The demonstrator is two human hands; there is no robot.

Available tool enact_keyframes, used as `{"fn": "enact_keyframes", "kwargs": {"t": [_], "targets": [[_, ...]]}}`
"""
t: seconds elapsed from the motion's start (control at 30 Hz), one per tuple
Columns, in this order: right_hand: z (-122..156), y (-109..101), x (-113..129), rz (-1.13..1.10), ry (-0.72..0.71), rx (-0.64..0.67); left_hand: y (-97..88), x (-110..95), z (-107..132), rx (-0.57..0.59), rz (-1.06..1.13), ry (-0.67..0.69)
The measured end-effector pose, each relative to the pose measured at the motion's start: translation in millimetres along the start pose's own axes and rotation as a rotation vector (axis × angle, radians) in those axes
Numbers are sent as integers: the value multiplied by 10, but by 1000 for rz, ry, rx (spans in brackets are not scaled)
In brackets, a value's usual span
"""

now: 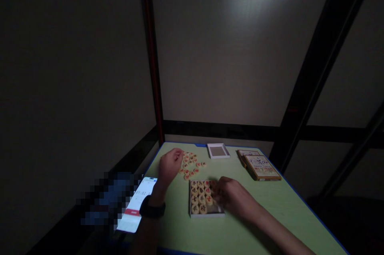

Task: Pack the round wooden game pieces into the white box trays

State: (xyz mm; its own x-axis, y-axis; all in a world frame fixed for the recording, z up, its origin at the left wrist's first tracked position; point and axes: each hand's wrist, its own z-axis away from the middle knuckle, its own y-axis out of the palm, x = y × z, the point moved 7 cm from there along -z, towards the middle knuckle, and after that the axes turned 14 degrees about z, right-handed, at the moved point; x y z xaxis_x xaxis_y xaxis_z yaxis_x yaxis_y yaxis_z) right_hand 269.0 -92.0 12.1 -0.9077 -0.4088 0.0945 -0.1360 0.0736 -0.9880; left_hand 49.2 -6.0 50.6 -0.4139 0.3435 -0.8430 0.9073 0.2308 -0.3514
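An open shallow box (207,215) on the table holds rows of round Chinese chess pieces (201,198) with black and red characters. A bare patch of its floor shows at the lower right. My right hand (229,195) is over the box's right side, fingers curled down and slightly blurred; anything in them is hidden. Farther off to the left, several loose Chinese chess pieces (191,162) lie scattered. My left hand (171,164) is at the left edge of these pieces, its fingers pinched together. What the pinch holds, if anything, cannot be made out. A dark band circles my left wrist.
A white, shallow open tray or lid (218,157) lies at the table's far edge. Two flat printed boxes (262,167) overlap at the right. A lit phone (136,207) rests at the left edge of the green table (264,215). Walls stand behind and left.
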Motion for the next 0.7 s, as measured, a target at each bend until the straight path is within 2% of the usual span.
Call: {"fn": "enact_keyframes", "kwargs": {"t": [0.1, 0.2, 0.3, 0.4, 0.53, 0.7], "targets": [[-281, -120, -114, -34, 4, -53, -108, -15, 47, 130, -451, -11], [-754, -130, -118, 31, -15, -13, -92, 90, 147, 266, -675, -82], [-1219, -70, -36, 134, 18, 26, -38, 231, 238, 343, -727, -98], [-1517, 37, 81, 183, 41, 50, -56, 398, 271, 362, -705, -94], [-1666, 178, 155, 227, 40, 85, -216, 560, 232, 350, -699, -65], [-1690, 252, 166, 234, 9, 109, -322, 560, 184, 402, -699, -24]]}}
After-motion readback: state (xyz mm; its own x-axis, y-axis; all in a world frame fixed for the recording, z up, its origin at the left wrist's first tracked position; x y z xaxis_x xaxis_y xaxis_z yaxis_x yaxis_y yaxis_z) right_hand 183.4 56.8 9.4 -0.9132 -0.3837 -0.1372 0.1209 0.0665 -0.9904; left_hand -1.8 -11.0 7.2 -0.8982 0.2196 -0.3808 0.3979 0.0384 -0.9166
